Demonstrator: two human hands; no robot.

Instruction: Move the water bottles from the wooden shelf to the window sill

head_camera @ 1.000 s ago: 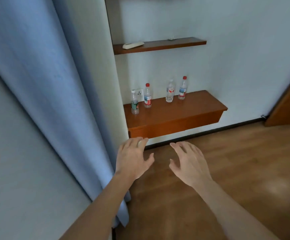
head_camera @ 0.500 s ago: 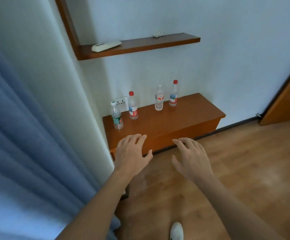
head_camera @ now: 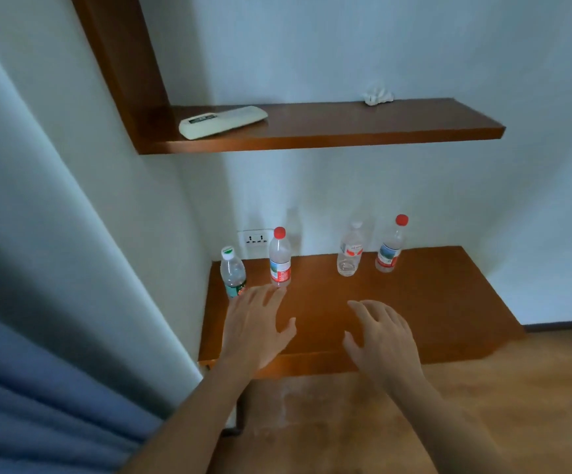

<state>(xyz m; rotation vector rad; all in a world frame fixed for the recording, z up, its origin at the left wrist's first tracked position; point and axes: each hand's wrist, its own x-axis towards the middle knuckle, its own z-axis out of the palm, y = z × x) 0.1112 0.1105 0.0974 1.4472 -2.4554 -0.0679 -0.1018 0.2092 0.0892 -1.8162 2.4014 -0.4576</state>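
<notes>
Pale plastered walls meet in a corner where a low reddish-brown wooden shelf [head_camera: 431, 302] juts out above a light wood-grain floor [head_camera: 517, 405]. Four clear plastic water bottles stand upright along the back of it. At the far left is a green-capped, green-labelled bottle [head_camera: 232, 272], with a red-capped, red-labelled bottle [head_camera: 280, 258] just beside it, in front of a white wall socket [head_camera: 255, 239]. Further right, well apart from those two, stand a clear-capped bottle with a red-and-white label [head_camera: 350, 250] and a red-capped bottle with a blue label [head_camera: 389, 247], close to each other.

Both bare hands hover palm-down over the front of the shelf, fingers spread and holding nothing. The left hand [head_camera: 255, 328] reaches nearest the two left bottles; its fingertips seem to overlap the base of the green-labelled one, though contact is unclear from this angle. The right hand [head_camera: 378, 331] is near the shelf's middle, apart from every bottle.

Higher up, a thinner dark wooden wall shelf [head_camera: 346, 131] carries a white remote control [head_camera: 222, 122] and a small crumpled white object [head_camera: 378, 94]. A blue curtain [head_camera: 31, 388] fills the lower left.
</notes>
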